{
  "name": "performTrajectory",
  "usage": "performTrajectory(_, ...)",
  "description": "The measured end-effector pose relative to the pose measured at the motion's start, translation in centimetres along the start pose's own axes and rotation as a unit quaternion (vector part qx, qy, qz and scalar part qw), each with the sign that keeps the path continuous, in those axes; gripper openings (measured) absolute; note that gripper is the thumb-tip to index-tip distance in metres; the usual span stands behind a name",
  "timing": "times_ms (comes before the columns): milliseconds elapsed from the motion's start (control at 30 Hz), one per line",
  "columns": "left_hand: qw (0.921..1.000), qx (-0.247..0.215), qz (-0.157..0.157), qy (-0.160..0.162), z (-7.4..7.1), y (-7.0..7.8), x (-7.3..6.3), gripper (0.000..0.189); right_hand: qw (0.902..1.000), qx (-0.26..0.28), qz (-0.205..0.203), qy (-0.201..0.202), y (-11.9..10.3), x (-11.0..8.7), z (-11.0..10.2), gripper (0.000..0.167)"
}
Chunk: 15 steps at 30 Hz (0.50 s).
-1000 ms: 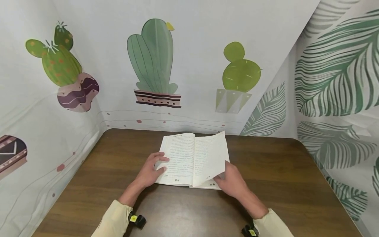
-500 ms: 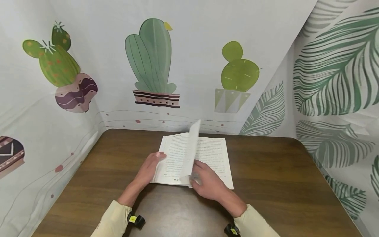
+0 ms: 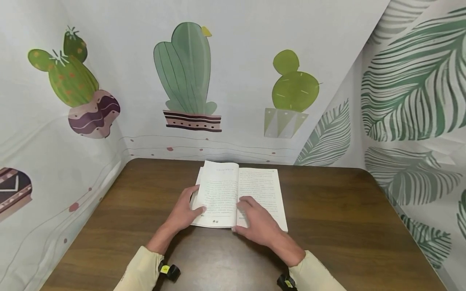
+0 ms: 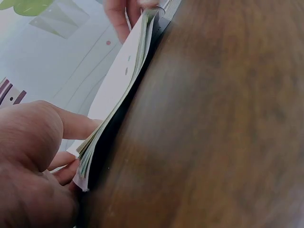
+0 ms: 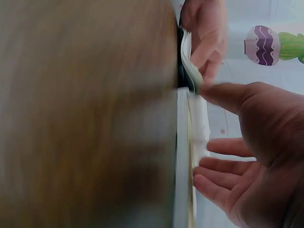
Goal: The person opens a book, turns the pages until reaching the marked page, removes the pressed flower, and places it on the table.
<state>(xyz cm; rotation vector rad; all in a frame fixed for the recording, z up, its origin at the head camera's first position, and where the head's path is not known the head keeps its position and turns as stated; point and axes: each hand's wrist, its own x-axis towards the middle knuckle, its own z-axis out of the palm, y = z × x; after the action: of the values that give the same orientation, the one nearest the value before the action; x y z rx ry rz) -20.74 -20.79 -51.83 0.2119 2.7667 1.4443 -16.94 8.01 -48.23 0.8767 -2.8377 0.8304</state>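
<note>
An open book (image 3: pixel 259 182) with printed pages lies on the wooden table. At its left edge, my left hand (image 3: pixel 183 211) holds the left-hand pages, with the thumb on top. In the left wrist view, other fingers of that hand (image 4: pixel 35 152) are behind the fanned page edges (image 4: pixel 88 156). My right hand (image 3: pixel 261 224) lies over the lower part of the right page, close to the spine. The right wrist view shows its fingers (image 5: pixel 223 168) extended and spread, with the thumb near the spine. Part of the right page's lower text is hidden under this hand.
The brown table (image 3: pixel 327 210) reaches back to a white cloth wall (image 3: pixel 244 81) printed with cacti and leaves. Black wrist cameras (image 3: pixel 169 271) with yellow labels are strapped at both sleeves.
A page has turned over from right to left and now lies on the left side. My right hand has moved leftward from the book's right edge to near the spine.
</note>
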Motion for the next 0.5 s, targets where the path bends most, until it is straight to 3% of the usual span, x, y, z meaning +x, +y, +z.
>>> performTrajectory(167,0.9998,-0.005,0.014,0.011,0.0,0.0,-0.1,0.077,0.9991,-0.04,-0.012,-0.004,0.6,-0.5,-0.7,0.046)
performTrajectory(300,0.9996,-0.004,0.026,0.012,0.1,0.0,0.0,0.076,0.999,-0.039,-0.02,-0.003,1.1,-1.1,-1.3,0.033)
performTrajectory(500,0.9999,-0.007,0.012,0.004,0.0,-0.2,0.0,0.074,0.9967,-0.052,-0.062,0.002,1.9,-2.2,-2.1,0.009)
